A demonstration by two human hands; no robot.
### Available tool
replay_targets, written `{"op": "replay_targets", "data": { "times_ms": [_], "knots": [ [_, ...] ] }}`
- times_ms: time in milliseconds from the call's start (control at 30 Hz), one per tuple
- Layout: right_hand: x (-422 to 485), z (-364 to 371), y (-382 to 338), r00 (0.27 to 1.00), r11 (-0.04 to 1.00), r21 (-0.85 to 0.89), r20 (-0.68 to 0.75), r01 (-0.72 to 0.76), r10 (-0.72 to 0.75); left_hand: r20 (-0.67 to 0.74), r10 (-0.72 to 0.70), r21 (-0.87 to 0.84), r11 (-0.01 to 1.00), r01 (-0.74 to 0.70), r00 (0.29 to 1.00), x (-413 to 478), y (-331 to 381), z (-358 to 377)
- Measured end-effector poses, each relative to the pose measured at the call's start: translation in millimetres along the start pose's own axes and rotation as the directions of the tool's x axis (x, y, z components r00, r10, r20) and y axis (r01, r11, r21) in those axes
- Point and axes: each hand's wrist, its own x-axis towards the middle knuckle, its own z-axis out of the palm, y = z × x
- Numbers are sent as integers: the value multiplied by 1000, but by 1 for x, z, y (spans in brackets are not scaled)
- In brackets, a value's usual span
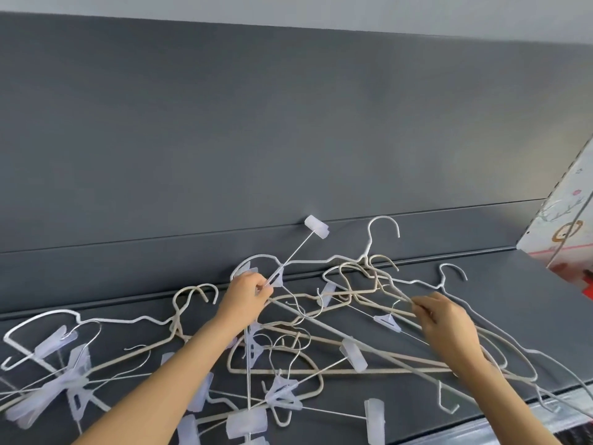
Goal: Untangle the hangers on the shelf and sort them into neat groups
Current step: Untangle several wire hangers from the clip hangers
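- Hangers [288, 335] lie in one loose heap across the dark grey shelf [519, 303], their hooks, bars and clips crossing one another; the heap runs from the left edge of view to past the right hand.
- Sorting looks barely begun: no neat group shows anywhere in view, and beige hangers [321, 370], white hangers [383, 224] and clip hangers are all mixed together.
- Left hand [248, 295] is closed in a pinch on the thin metal rod of a clip hanger [298, 252], just below where the rod rises at a slant; the clear plastic clip [316, 227] at its far end stands up off the pile against the back panel.
- Right hand [449, 322] has its fingertips pinched on thin wire at the right side of the heap. Which hanger that wire belongs to cannot be told.
- Judging from this, the step in hand is drawing the raised clip hanger free while the other hand steadies the tangle.
- Left to do: nearly everything, including the knot of clip hangers [61, 383] bunched at the near left, which looks untouched.
- Writing: none can be read. No brand or label shows on the hangers or the shelf. A patterned box [564, 226] at the far right carries printed cartoon figures and red patches, but no legible words.
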Motion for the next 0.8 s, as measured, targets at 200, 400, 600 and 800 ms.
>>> {"op": "replay_targets", "data": {
  "times_ms": [200, 400, 600, 800],
  "knots": [
    [1, -3, 4, 998, 1000, 17, -61, -4, 5, -148, -18, -22, 1000, 15, 989, -12, -18, -11],
    [-1, 6, -8, 997, 999, 47, -72, 20, -16, -132, -187, -107, 979, 174, 973, -25, -31, -18],
    [-4, 15, -24, 998, 998, 49, -62, 29, -26, -99, -294, -263, 929, 260, 951, -25, -20, -27],
    [-8, 21, -40, 997, 998, 21, -46, 59, -58, -106, -293, -435, 873, 221, 950, -27, -8, -52]
  ]
}}
